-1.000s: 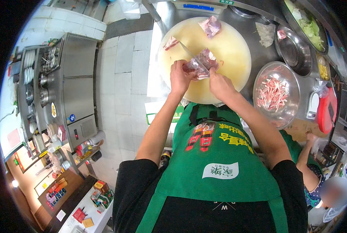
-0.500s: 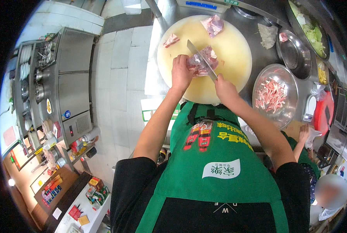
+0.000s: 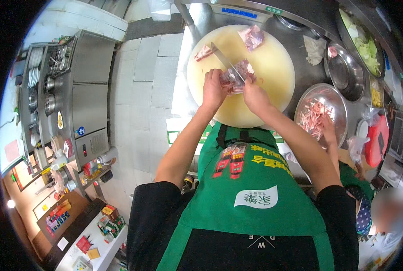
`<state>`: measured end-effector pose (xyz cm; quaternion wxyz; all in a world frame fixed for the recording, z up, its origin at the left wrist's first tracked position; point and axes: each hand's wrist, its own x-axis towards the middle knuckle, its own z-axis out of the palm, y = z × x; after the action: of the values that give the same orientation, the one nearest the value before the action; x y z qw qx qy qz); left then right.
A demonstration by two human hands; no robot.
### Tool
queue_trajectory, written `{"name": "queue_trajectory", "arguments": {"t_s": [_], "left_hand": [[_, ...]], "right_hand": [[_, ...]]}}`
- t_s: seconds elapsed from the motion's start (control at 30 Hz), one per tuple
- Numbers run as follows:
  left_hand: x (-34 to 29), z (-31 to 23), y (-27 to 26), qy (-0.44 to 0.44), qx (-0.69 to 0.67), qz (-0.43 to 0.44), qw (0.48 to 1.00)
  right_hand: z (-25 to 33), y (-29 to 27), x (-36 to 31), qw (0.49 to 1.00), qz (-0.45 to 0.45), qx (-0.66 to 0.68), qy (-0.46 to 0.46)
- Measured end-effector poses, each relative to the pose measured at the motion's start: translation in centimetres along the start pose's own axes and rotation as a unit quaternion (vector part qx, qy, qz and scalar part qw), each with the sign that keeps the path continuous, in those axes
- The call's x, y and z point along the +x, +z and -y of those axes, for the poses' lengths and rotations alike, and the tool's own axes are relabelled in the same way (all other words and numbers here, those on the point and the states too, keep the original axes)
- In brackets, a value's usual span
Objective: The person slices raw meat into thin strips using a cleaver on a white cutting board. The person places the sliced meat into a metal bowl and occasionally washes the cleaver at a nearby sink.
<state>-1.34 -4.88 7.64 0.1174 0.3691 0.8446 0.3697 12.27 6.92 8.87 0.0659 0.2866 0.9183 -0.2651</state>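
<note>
On a round, yellowish cutting board [image 3: 273, 72], my left hand [image 3: 214, 90] has its fingers curled against the left side of a chunk of raw meat [image 3: 230, 86], pinning it down. Gripped in my right hand [image 3: 255, 97] is a knife [image 3: 224, 58], its blade lying across the meat and pointing away to the far left. My right fingers hide the handle. A smaller fatty meat piece [image 3: 203, 53] rests beyond my left hand, close to the blade tip. Another raw meat piece [image 3: 252, 37] sits at the board's far edge.
Right of the board, a co-worker's hand [image 3: 328, 128] reaches into a steel bowl [image 3: 341, 101] of meat strips [image 3: 316, 115]. Behind it stand a second steel bowl [image 3: 357, 81], a crumpled cloth [image 3: 314, 50] and a pan of leafy greens [image 3: 367, 52]. A red board [image 3: 376, 140] leans farther right.
My right hand and the knife have shifted slightly left across the meat, while my left hand stays on it. The co-worker's hand has moved into the bowl of strips.
</note>
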Motion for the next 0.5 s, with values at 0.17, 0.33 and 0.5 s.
{"name": "queue_trajectory", "arguments": {"t_s": [0.17, 0.33, 0.5], "left_hand": [[-1.3, 0.0, -0.5, -0.034, -0.020, 0.001, 0.999], [-0.2, -0.1, -0.1, 0.007, 0.012, 0.014, 1.000], [0.5, 0.9, -0.1, 0.002, 0.017, 0.021, 1.000]], "right_hand": [[1.0, -2.5, -3.0, 0.997, 0.069, 0.015, 0.016], [-1.0, -0.6, -3.8, 0.998, 0.050, 0.007, 0.033], [-1.3, -1.0, -2.3, 0.999, 0.027, 0.027, -0.004]]}}
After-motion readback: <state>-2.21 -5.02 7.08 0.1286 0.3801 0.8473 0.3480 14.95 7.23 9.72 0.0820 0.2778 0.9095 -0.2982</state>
